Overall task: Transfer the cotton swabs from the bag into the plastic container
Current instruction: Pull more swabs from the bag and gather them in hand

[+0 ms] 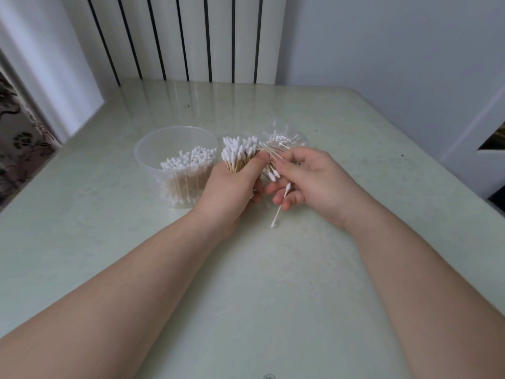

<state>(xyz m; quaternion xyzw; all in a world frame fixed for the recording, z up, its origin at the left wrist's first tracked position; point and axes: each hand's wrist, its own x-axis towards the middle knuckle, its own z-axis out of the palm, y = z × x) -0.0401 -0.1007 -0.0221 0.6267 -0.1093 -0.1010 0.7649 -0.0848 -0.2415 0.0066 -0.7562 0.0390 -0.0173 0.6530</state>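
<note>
Left grip (232,187) clasped a swab bundle (238,154); right grip (308,181) pinched a few swabs (273,173). Container (153,149), part-filled, stood just left. Bag (285,136) lay behind, partly hidden. Radiator (177,36) stood beyond the tabletop (259,296).

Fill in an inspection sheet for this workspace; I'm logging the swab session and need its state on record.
Surface: pale glossy table with a few small dark specks.
Job's things: clear plastic container stands at left, partly filled with upright cotton swabs; clear bag lies behind the hands, some swabs seemingly inside.
Clutter: one stray swab below the right fingers, lower tip on the table; cannot tell whether it is held.
Hands: left hand grips a swab bundle; right hand pinches a few swabs.
Cables: nothing seen.
Surroundings: white radiator behind the table, pale wall, patterned fabric at far left.
</note>
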